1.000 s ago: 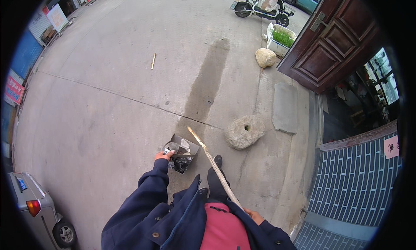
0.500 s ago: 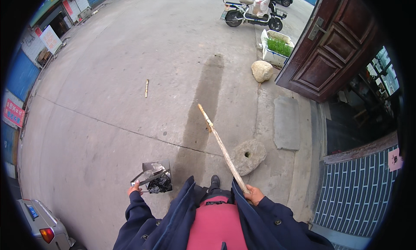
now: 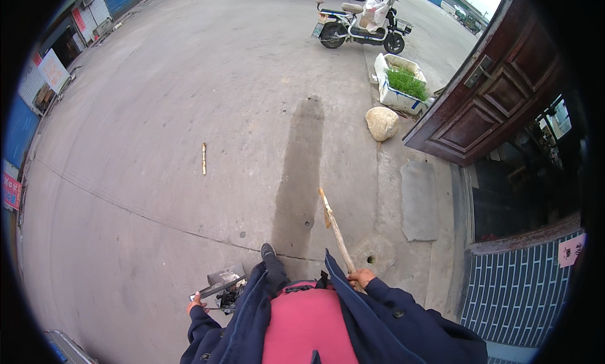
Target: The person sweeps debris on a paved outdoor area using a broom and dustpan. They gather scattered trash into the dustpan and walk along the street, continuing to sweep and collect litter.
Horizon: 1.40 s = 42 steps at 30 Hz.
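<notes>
My left hand (image 3: 198, 303) is closed around the bar handle of a box-shaped metal dustpan (image 3: 225, 277) at the lower left. Black plastic and other rubbish (image 3: 228, 299) lie in it, partly hidden by the handle and my coat. In my right hand (image 3: 361, 278) is a long wooden stick (image 3: 341, 241), gripped near its lower end. It slants forward over the ground, and a light brown piece hangs near its yellowish far tip. Ahead to the left, a short bamboo-like stick (image 3: 204, 159) lies on the concrete.
A round stone with a hole (image 3: 377, 254) lies by my right hand. Farther along the right are a flat slab (image 3: 418, 200), a boulder (image 3: 382, 124), a white planter (image 3: 403, 86), an open wooden door (image 3: 491, 80) and a parked scooter (image 3: 359, 27). A dark strip (image 3: 299, 175) marks the concrete.
I have stepped forward; my left foot now shows ahead. The short stick, boulder and planter appear nearer. Both hands keep their hold, and the long stick's tip sits lower in view.
</notes>
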Each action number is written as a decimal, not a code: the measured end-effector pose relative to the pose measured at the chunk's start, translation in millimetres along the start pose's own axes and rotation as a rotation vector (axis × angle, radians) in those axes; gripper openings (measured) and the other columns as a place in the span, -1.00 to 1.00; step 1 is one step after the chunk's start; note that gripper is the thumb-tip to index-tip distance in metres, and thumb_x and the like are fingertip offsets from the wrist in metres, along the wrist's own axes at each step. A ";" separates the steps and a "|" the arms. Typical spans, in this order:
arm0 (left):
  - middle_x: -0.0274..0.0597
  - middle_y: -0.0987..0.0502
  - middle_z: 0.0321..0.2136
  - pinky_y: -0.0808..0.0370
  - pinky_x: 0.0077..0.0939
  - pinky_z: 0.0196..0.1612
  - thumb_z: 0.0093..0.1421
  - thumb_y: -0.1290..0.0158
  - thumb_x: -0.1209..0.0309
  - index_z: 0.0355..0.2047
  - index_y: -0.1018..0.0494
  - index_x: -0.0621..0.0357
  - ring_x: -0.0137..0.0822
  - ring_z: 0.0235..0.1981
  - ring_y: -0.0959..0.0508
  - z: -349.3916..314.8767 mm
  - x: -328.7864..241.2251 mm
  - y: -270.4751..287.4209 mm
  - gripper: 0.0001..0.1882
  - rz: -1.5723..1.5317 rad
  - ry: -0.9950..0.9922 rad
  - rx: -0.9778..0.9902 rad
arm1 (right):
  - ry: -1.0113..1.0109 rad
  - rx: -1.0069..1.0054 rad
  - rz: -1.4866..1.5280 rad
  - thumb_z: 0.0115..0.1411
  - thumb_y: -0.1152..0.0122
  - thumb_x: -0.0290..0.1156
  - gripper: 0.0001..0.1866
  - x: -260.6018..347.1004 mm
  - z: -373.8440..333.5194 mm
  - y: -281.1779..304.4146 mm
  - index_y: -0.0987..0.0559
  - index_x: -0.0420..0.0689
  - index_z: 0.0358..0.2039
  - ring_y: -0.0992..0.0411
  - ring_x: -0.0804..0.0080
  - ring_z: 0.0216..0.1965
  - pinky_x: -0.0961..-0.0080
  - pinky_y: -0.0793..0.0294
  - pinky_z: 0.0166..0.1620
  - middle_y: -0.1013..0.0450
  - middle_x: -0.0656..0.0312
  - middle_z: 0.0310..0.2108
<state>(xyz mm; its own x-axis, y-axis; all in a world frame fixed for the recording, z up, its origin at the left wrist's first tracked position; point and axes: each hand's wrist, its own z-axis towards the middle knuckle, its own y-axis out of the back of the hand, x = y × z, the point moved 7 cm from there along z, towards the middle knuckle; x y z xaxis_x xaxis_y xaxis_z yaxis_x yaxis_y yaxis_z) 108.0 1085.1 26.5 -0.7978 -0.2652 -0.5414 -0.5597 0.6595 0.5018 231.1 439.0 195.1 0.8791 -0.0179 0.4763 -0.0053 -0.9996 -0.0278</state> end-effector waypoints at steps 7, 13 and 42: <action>-0.04 -0.53 -0.54 -0.55 -0.29 -0.50 -0.04 -0.23 -0.19 -0.31 -0.50 0.31 -0.19 -0.52 -0.53 67.4 -127.5 -30.0 -0.31 0.196 0.038 0.093 | 0.147 0.087 -0.230 0.14 -0.19 -0.42 -0.86 108.0 48.6 -76.8 -0.49 -0.24 -0.42 -0.33 0.54 -0.67 0.61 -0.27 -0.58 -0.37 0.28 -0.66; -0.09 -0.58 -0.55 -0.52 -0.32 -0.44 -0.06 -0.23 -0.19 -0.42 -0.56 0.30 -0.22 -0.53 -0.55 111.1 -231.2 -69.3 -0.33 0.400 -0.070 0.018 | 0.134 0.158 -0.245 0.11 -0.22 -0.42 -0.86 222.0 133.0 -116.8 -0.51 -0.24 -0.42 -0.37 0.57 -0.61 0.65 -0.29 -0.52 -0.39 0.30 -0.62; 0.11 -0.56 -0.13 -0.45 -0.26 -0.01 -0.10 -0.21 -0.23 -0.17 -0.56 0.26 0.00 -0.06 -0.54 300.0 -590.1 -204.6 -0.23 0.663 0.017 0.179 | 0.064 0.168 -0.843 0.04 -0.26 -0.59 -0.64 672.3 383.2 -392.9 -0.45 -0.30 -0.12 -0.42 0.49 -0.68 0.49 -0.38 -0.64 -0.46 0.20 -0.60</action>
<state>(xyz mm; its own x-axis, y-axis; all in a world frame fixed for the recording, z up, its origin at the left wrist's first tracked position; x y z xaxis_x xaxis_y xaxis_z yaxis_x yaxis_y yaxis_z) 760.5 1317.6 40.9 -0.9633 0.2244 -0.1471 0.0924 0.7920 0.6035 1006.8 828.1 189.5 0.5294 0.7227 0.4444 0.7121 -0.6633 0.2303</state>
